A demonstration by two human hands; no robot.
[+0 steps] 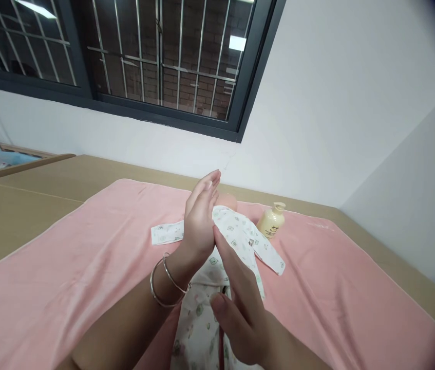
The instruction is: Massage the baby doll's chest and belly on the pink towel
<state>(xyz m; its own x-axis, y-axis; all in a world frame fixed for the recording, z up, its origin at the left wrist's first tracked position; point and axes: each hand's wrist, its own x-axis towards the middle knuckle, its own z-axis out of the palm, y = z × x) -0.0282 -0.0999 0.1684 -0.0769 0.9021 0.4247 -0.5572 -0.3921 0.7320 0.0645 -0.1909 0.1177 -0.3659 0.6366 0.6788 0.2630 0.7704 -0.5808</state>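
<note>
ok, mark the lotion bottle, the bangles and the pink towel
lotion bottle (271, 222), head view, on its cream body.
bangles (169, 283), head view, on the rings at the left wrist.
pink towel (67, 272), head view, on a bare stretch at left.

Most of the doll's head (228, 200) is hidden behind the raised left hand (199, 226), and its body under the printed baby suit (236, 241) is covered further by the right hand (240, 303), with the lower part cut off by the bottom edge of the view. The print on the cream bottle (271, 221), near the far edge of the pink towel (67, 267), is too small to be read. Both forearms are cut off below, and the right edge of the view is darkened and blurred.
</note>
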